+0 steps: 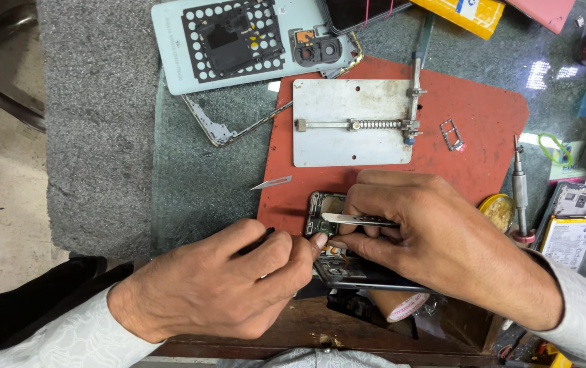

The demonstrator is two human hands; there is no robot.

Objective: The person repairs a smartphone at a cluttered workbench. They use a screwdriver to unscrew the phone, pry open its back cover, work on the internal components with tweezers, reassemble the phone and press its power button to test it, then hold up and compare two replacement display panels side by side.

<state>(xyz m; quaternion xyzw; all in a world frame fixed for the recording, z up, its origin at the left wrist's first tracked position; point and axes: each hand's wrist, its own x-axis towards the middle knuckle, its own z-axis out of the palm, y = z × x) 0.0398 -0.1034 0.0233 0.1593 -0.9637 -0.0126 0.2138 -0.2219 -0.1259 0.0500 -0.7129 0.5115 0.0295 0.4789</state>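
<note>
While my right hand (436, 238) pinches tweezers (357, 219) over the opened phone (337, 235), my left hand (228, 286) is closed on a dark tool (255, 242), bracing the phone steady on the red mat (470, 129). Around it, a cluttered grey counter (102, 123): metal jig (351, 123), screwdriver (520, 194).

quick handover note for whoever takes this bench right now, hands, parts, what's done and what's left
Left hand: fingers pinch a thin dark tool, its fingertip on the opened phone.
Right hand: holds metal tweezers over the phone's upper end.
Phone lies at the near edge of the red mat; metal holder plate sits behind it.
Done: back cover off, lying top left.
Left: work inside the phone; it is not closed.
</note>
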